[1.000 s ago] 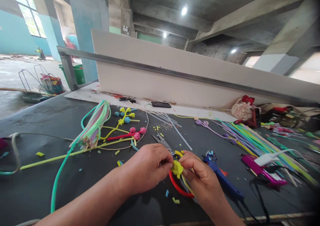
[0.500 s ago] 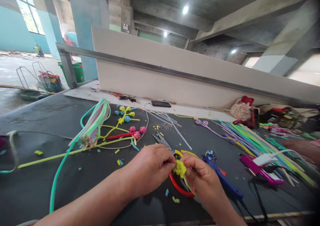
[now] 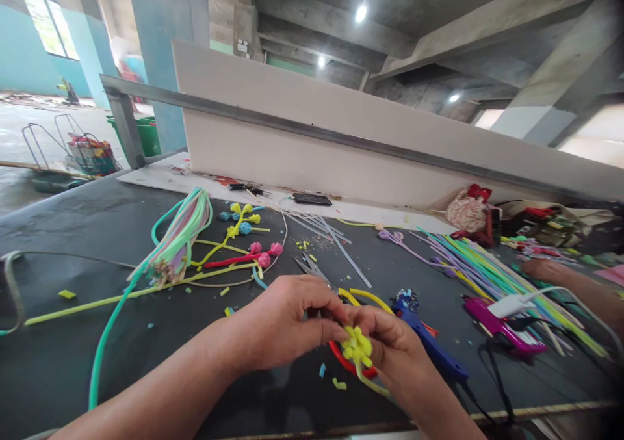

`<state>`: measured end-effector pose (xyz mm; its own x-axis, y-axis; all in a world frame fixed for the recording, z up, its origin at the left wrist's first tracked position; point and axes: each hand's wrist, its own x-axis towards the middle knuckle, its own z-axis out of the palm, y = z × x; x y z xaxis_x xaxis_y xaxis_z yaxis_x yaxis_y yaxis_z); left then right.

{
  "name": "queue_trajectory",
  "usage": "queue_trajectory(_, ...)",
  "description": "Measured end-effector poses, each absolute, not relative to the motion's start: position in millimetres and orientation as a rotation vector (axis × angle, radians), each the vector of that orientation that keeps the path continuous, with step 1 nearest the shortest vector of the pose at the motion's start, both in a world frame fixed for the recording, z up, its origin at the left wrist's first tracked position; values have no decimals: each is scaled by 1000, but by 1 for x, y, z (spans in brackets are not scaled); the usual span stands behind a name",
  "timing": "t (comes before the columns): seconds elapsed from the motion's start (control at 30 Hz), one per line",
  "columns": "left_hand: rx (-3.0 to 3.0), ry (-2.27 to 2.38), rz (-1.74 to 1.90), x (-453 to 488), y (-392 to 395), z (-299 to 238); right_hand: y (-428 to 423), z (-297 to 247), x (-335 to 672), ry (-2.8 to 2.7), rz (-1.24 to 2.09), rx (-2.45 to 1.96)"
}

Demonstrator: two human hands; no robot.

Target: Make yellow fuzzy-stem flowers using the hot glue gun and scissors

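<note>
A small yellow knotted flower (image 3: 357, 345) with a thin pale stem is pinched between my two hands, above the table's near side. My left hand (image 3: 292, 323) grips its upper left edge with thumb and fingertips. My right hand (image 3: 397, 342) closes round the flower's right side, the stem trailing below toward the palm. Under both hands lie scissors (image 3: 314, 270), blades pointing away to the left, their red and yellow handles partly hidden. Just right of my right hand rests a blue glue gun (image 3: 433, 346) with a cord.
Bundled tubular strips (image 3: 188, 238) lie at left beside yellow, blue and pink bud stems (image 3: 238, 229). Coloured strips (image 3: 468, 271) and a magenta power strip (image 3: 502, 329) are at right, near another person's hand (image 3: 546, 271). A phone (image 3: 312, 199) lies along the back board (image 3: 302, 154).
Both hands have turned the flower so its petals face me more, and it sits slightly lower. My left fingers moved onto its top. The other person's hand shifted left.
</note>
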<state>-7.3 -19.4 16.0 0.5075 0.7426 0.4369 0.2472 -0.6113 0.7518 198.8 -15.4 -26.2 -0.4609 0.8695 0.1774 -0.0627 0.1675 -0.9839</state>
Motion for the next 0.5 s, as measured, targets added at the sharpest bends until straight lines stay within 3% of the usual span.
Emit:
queue_trajectory(0.3, 1904, 699, 763, -13, -15, 12, -19, -32, 198, -1644, 1644, -782)
queue_trajectory(0.5, 2027, 685, 720, -16, -15, 12, -17, -34, 199, -1705, 1628, -796)
